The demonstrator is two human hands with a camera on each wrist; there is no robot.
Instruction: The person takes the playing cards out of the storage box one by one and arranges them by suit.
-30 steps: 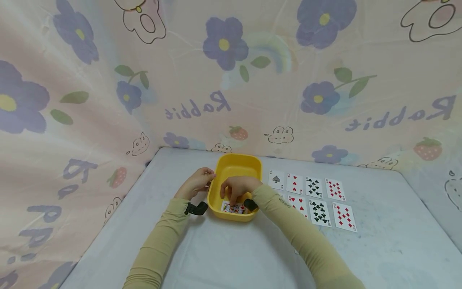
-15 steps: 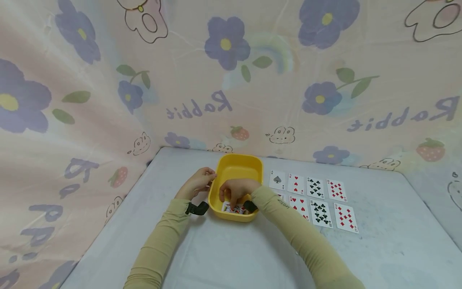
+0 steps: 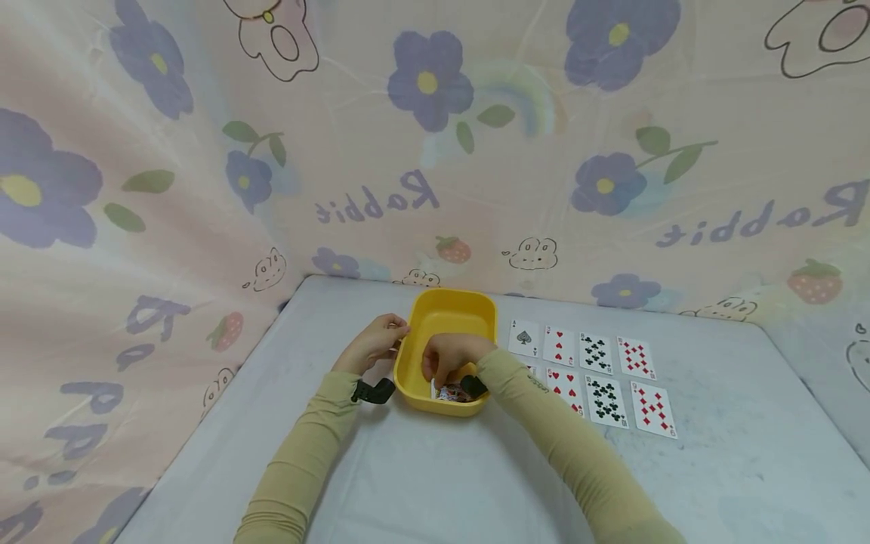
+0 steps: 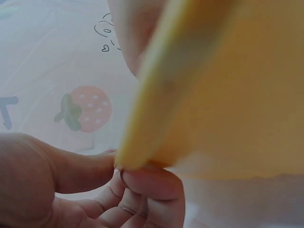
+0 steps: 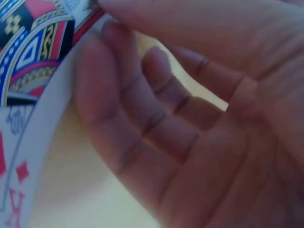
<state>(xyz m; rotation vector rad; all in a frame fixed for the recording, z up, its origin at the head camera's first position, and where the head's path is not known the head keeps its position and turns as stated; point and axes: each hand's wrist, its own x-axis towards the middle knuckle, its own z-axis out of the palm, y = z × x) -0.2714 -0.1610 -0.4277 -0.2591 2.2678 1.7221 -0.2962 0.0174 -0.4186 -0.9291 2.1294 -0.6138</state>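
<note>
A yellow plastic tray [image 3: 445, 316] stands on the table at mid-view. My left hand [image 3: 370, 346] pinches its left rim; in the left wrist view the thumb and forefinger meet at the rim's edge. Inside the near end of the tray, my right hand [image 3: 457, 355] pinches a playing card [image 3: 451, 394] by its edge. The right wrist view shows this card as a king of diamonds [image 5: 35, 57], bent and tilted up between thumb and fingers. Whether more cards lie under it is hidden by the hand.
Right of the tray, two rows of face-up cards lie on the white-covered table [image 3: 734, 393]: an ace of spades [image 3: 524, 337], hearts [image 3: 559, 345], clubs [image 3: 606, 400] and diamonds [image 3: 653, 409]. The right forearm partly covers the lower row. A patterned curtain [image 3: 435, 151] hangs behind.
My right fingers have moved slightly right in the tray, and the card's left edge has shifted right and lifted with them. My left hand keeps its place on the rim.
</note>
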